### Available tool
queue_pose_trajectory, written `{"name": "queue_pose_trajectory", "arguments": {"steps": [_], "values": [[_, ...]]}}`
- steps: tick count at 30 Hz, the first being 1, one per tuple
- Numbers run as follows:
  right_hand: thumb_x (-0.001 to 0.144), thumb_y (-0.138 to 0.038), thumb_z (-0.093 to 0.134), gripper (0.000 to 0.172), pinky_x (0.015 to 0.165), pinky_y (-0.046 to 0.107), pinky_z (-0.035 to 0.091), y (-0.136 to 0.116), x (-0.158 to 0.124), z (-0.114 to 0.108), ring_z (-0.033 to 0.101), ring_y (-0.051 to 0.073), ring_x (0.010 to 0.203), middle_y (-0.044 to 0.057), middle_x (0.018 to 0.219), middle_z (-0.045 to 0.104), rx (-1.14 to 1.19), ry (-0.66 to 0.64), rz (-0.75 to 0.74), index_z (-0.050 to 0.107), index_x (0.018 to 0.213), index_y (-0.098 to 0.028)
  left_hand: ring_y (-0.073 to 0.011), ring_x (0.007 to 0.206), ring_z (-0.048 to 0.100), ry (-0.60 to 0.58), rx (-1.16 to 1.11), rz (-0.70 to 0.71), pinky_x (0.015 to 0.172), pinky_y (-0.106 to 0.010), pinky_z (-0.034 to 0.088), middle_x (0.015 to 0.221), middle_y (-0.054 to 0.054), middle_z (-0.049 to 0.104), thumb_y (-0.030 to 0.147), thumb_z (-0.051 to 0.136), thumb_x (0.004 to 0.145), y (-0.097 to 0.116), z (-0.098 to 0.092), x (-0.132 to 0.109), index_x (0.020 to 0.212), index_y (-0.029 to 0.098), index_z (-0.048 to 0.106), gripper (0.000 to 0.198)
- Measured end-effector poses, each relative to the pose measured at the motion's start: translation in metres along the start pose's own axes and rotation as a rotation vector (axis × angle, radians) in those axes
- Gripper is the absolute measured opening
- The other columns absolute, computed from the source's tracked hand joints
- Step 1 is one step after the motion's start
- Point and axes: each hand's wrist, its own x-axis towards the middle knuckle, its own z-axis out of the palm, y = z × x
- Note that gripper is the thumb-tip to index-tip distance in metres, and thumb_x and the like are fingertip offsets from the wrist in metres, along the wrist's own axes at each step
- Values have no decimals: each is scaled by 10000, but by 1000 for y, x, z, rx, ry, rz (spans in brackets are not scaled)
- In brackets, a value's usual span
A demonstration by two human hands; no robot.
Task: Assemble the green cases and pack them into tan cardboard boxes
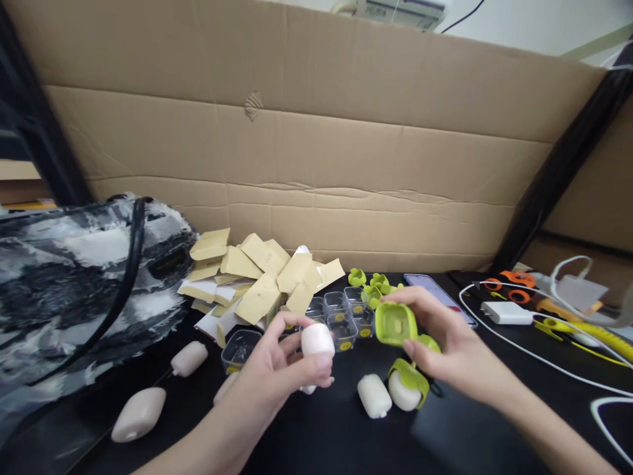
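My left hand [291,363] pinches a small white rounded block [318,340] between thumb and fingers. My right hand [440,330] grips a green petal-edged cap [395,323], its hollow facing me. The two are held apart above the black table. Just below the right hand, another green cap [410,376] sits over a white round piece [404,394]. Beside that lies a loose white barrel-shaped piece [374,396]. More pale pieces lie to the left, among them one [189,359] and a larger one near the front [139,414]. Another is partly hidden behind my left forearm.
Clear plastic cups [341,328] with yellow stickers stand behind my hands, near green caps [378,282]. Flattened beige boxes [260,297] are piled at back left, beside a black-and-white bag [84,277]. A phone [435,293], white charger [507,313] and cables lie right. Cardboard [321,152] walls the back.
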Motion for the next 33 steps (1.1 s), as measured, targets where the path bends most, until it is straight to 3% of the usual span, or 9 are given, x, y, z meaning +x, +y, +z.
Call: {"name": "queue_pose_trajectory", "arguments": {"steps": [4,11,15,23,33], "values": [[778,-160,579,493,900,342,511,-16,-13,31,592,213,1060,41,1141,578,44,-47,-124,450,1234,-295,-128,819,637,-66,-4,-66,814,-281,515,864,15,687,260,778,736,-7,1,-2,1003,223,519,374],[826,-144,598,556,961,324,482,-13,-22,55,546,211,1151,58,1230,533,88,-100,-189,366,1305,-307,-157,866,655,-99,114,93,790,-289,481,879,20,724,303,762,757,-24,0,0,923,238,525,297],[787,-130,644,589,923,336,511,-14,-24,60,553,218,1121,60,1182,529,131,-83,-185,374,1281,-304,-169,813,666,-54,157,89,735,-291,487,824,24,717,297,794,712,-29,-1,-2,797,215,525,293],[784,-115,643,507,892,351,516,-20,-23,54,566,213,1056,55,1107,546,100,28,-205,443,1218,-285,-142,826,655,-12,186,95,764,-264,470,831,41,741,260,804,709,-24,-2,-1,805,213,547,279],[811,-120,617,555,901,347,523,-20,-24,55,573,224,1073,74,1142,543,77,0,-253,390,1291,-283,-154,798,651,9,176,65,739,-279,483,812,31,732,283,820,671,-26,-2,1,771,211,528,318]]}}
